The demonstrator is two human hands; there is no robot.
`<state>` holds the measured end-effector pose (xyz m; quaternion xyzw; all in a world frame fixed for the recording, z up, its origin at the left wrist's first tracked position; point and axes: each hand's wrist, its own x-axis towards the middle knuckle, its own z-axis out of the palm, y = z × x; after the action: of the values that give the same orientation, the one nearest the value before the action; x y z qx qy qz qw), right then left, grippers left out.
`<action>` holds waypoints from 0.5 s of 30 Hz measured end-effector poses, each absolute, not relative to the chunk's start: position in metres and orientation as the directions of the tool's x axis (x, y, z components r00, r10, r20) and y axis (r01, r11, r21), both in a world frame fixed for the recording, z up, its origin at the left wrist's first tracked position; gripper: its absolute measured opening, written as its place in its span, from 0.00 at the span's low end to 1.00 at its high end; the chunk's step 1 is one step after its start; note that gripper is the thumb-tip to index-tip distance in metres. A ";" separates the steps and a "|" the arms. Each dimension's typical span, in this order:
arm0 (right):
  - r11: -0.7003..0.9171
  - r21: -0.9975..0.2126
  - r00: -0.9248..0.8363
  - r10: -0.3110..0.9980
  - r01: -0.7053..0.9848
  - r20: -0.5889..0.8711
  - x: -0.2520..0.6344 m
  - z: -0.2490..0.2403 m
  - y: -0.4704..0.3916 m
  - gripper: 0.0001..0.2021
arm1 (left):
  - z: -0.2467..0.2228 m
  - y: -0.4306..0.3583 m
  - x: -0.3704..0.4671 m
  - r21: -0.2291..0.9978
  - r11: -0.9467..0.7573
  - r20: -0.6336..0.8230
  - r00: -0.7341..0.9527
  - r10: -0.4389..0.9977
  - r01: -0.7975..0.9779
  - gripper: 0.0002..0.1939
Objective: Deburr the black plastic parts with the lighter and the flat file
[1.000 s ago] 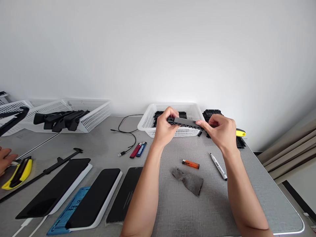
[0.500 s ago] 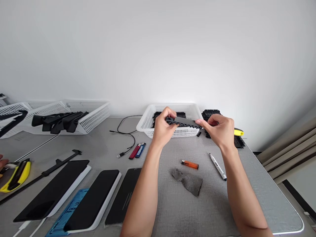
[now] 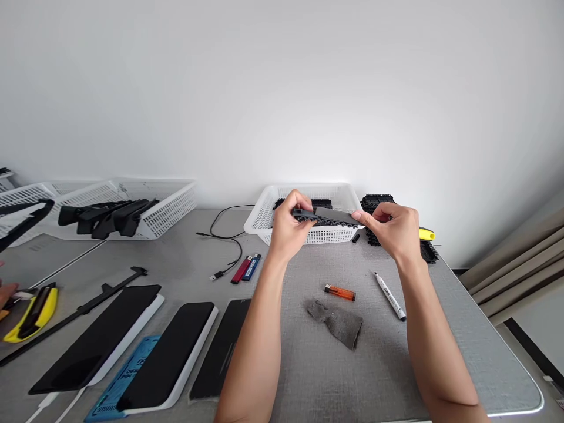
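Observation:
My left hand (image 3: 287, 229) is closed on one end of a black plastic part with a row of small loops along its edge (image 3: 302, 215), held up before the white basket. Against the part lies a flat grey strip (image 3: 337, 216). My right hand (image 3: 396, 229) pinches the strip's right end, thumb on top; its other fingers are partly hidden. A yellow handle end (image 3: 426, 234) shows behind that hand; whether it belongs to the strip I cannot tell. Below lie an orange lighter (image 3: 340, 292), a grey cloth scrap (image 3: 337, 323) and a white marker (image 3: 390, 296).
The white basket (image 3: 304, 235) holds black looped parts; more black parts (image 3: 376, 201) lie beside it. Left are red (image 3: 241, 269) and blue (image 3: 252, 268) lighters, a black cable (image 3: 227, 237), several phone-like slabs (image 3: 170, 355), a black caliper-shaped tool (image 3: 92, 304) and a yellow-black tool near another person's fingers.
The grey strip has slid slightly to the right along the black part, together with my right hand. My left hand has shifted slightly left and keeps its grip.

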<state>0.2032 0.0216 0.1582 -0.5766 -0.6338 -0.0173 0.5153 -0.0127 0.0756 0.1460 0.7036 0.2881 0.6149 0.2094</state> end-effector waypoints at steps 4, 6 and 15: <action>0.249 -0.646 0.269 0.759 0.721 0.593 0.213 0.159 0.023 0.32 | 0.144 0.078 -0.015 0.676 -0.719 0.719 0.074 0.692 0.159 0.14; 0.248 -0.729 0.273 0.813 0.638 0.515 0.215 0.160 0.023 0.33 | 0.144 0.079 -0.014 0.675 -0.720 0.715 0.098 0.692 0.162 0.14; 0.296 -0.927 -0.182 0.949 0.233 0.257 0.209 0.152 0.028 0.31 | 0.146 0.075 -0.012 0.676 -0.718 0.695 0.179 0.696 0.166 0.13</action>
<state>0.2092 0.0275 0.1521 -0.4465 -0.6618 0.3910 0.4581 -0.0119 0.0747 0.1460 0.7317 0.2945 0.5689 0.2328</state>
